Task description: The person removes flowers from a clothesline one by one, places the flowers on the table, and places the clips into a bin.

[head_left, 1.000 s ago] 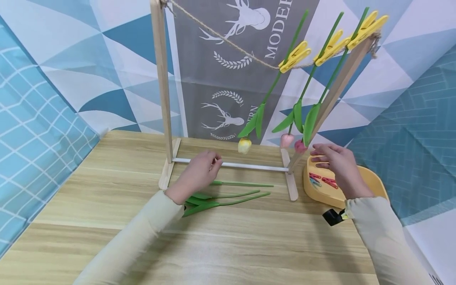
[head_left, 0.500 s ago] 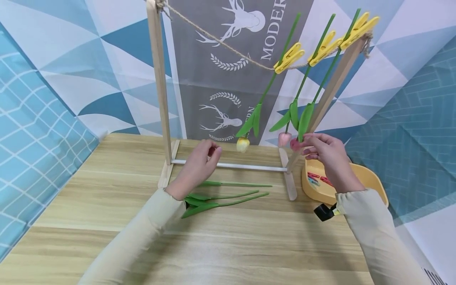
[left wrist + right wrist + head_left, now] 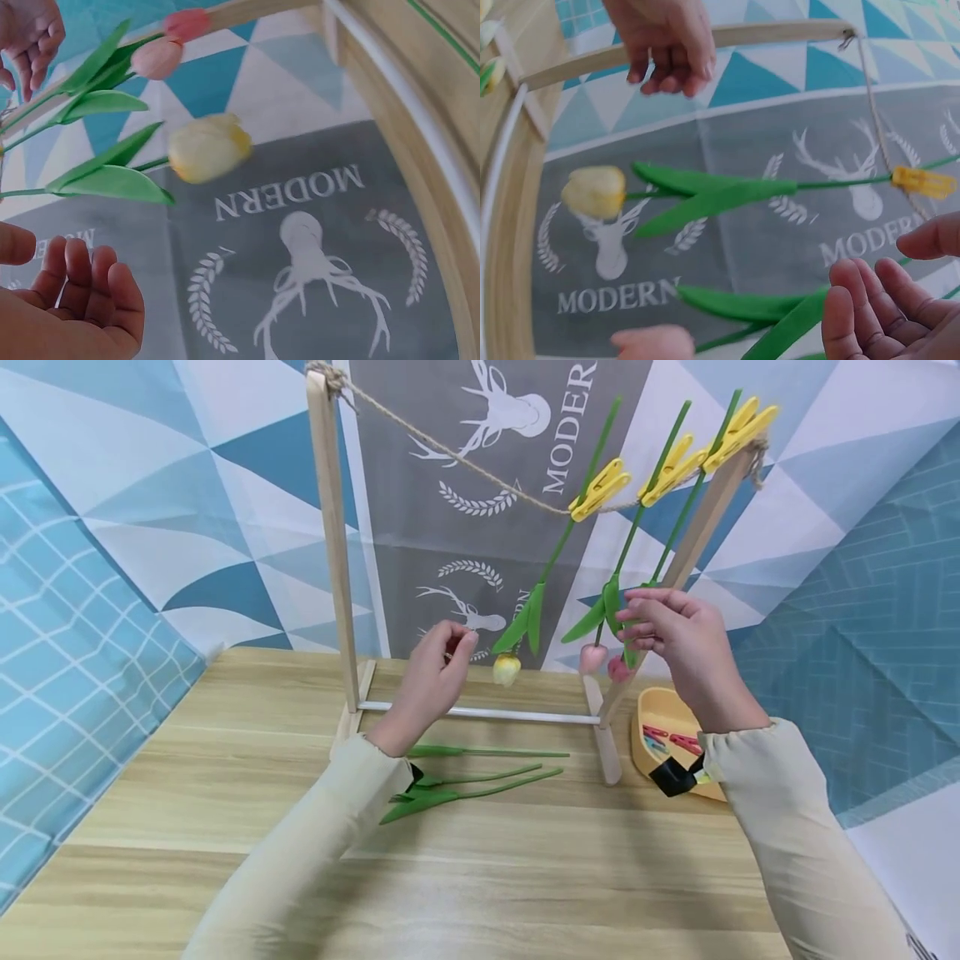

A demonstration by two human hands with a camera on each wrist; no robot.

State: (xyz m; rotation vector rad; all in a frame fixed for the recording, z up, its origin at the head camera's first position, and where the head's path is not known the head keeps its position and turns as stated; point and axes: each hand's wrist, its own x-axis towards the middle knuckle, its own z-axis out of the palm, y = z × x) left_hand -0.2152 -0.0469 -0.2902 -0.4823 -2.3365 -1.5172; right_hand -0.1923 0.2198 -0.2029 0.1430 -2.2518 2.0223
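Three tulips hang heads down from a string, clipped by yellow clothespins (image 3: 600,490): a yellow one (image 3: 506,669) and two pink ones (image 3: 592,658). My right hand (image 3: 686,652), fingers loosely bent and holding nothing, is raised beside the leaves of the rightmost tulip. To the left of the yellow tulip my left hand (image 3: 431,681) hovers, also holding nothing, its fingers relaxed in the left wrist view (image 3: 82,300). More green stems (image 3: 510,783) lie on the table below it, their flower ends hidden behind the left forearm.
A wooden frame (image 3: 335,543) with a white crossbar (image 3: 517,716) carries the string (image 3: 457,457). At the right, a yellow-orange tray (image 3: 643,760) holds red and blue clothespins (image 3: 684,743). Patterned cloth (image 3: 225,527) hangs behind the table (image 3: 465,877).
Both hands have risen. The right hand moved left from over the tray, past the rightmost tulip's head and up beside its leaves. The view has shifted slightly.
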